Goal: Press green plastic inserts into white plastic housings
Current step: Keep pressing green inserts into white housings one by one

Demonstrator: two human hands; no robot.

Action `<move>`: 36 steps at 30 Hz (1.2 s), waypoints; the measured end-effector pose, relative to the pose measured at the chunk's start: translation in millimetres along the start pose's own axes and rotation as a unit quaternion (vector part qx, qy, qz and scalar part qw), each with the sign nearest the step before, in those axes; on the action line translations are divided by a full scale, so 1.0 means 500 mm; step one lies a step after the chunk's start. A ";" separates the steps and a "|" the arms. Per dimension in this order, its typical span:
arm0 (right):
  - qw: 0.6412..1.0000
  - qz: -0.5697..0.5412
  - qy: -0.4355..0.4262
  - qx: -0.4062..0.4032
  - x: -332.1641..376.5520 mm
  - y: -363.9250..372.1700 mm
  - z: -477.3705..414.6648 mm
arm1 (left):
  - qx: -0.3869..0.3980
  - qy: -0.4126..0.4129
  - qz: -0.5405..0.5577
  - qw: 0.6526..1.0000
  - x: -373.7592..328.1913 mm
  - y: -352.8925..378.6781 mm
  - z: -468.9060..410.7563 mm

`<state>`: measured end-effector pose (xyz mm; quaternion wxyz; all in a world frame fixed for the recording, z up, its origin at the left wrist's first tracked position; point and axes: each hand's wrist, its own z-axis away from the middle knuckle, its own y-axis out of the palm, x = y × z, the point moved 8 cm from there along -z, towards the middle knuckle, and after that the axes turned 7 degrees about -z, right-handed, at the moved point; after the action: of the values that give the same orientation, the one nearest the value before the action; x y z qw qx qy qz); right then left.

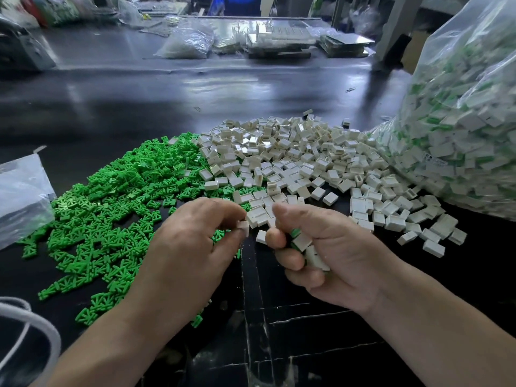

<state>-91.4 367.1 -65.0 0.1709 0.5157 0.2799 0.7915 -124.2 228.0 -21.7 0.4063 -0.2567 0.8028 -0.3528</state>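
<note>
A heap of green plastic inserts (117, 208) covers the dark table at the left. To its right spreads a heap of white plastic housings (296, 160). My left hand (192, 247) pinches one white housing (243, 227) between thumb and fingertips, just above the near edge of the piles. My right hand (329, 252) is curled round several assembled pieces (305, 245), white housings with green showing at one end. The two hands are close together, a small gap between them.
A big clear bag of assembled white-and-green pieces (458, 129) stands at the right. A smaller clear bag (19, 196) lies at the left edge, a white cable (33, 325) near the bottom left. Bags and trays (279, 40) sit at the far side of the table.
</note>
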 end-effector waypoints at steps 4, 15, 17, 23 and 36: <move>0.991 0.130 -0.006 -0.033 -0.007 -0.005 0.002 | -0.023 -0.025 0.095 0.995 -0.014 -0.017 0.014; 0.986 0.168 -0.016 0.004 -0.015 0.021 0.006 | -0.045 0.038 0.062 0.996 -0.062 -0.037 0.020; 0.980 0.193 -0.049 -0.010 -0.006 0.016 0.005 | -0.040 0.034 0.067 0.996 -0.059 -0.037 0.020; 0.920 0.364 -0.146 -0.025 0.020 0.014 0.019 | -0.015 0.028 0.067 0.997 -0.051 -0.031 0.022; 0.995 0.080 -0.048 -0.030 0.009 -0.006 0.001 | 0.131 0.006 -0.152 0.980 0.017 0.009 0.014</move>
<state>-92.6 372.1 -63.4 0.1356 0.5686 0.2049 0.7851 -123.6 222.3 -31.9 0.3733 -0.3186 0.7035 -0.5141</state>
